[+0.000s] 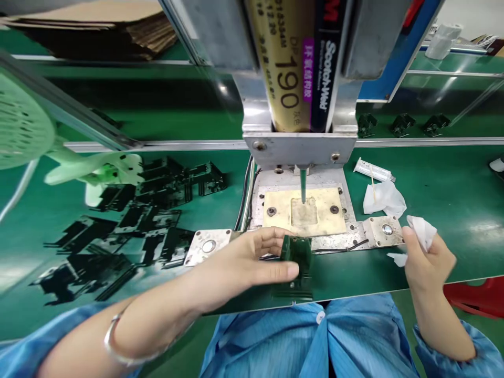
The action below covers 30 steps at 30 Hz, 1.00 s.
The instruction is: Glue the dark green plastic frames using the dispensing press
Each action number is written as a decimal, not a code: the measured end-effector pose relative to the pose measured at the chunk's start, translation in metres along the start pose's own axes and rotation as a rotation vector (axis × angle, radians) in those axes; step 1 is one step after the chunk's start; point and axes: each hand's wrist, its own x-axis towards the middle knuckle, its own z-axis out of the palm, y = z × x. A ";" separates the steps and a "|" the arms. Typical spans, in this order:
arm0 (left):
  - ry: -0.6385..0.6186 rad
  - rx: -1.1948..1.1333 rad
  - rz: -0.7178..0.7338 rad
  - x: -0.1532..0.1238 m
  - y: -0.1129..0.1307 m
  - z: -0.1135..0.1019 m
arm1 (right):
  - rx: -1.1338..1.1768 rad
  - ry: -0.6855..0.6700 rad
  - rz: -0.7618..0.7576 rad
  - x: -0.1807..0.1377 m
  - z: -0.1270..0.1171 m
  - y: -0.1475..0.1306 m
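My left hand [255,262] grips a dark, glossy plastic part [298,257] between thumb and fingers, just in front of the dispensing machine's base. My right hand [429,257] is closed on a crumpled white tissue [422,231], beside the metal button plate on the right. Above the held part, a green dispensing needle [303,185] points down at a cream fixture block [271,202] with a square recess. An adhesive cartridge [295,79] marked Scotch-Weld DP190 sits in the machine over the needle.
Several dark plastic parts [157,226] lie in a pile on the left of the green table, under a pale green fan [23,115]. To the right are a wad of tissue [384,198] and a small white tube [374,170]. Button plates [208,245] flank the base.
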 end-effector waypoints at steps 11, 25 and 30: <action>0.133 0.262 0.921 -0.051 -0.045 0.035 | 0.274 -0.803 -0.939 -0.068 -0.027 -0.114; 0.181 0.317 1.016 -0.051 -0.040 0.036 | 0.221 -0.818 -0.932 -0.055 -0.019 -0.114; 0.332 0.398 0.925 -0.037 -0.035 -0.006 | -0.100 -0.284 -0.721 -0.030 -0.028 -0.051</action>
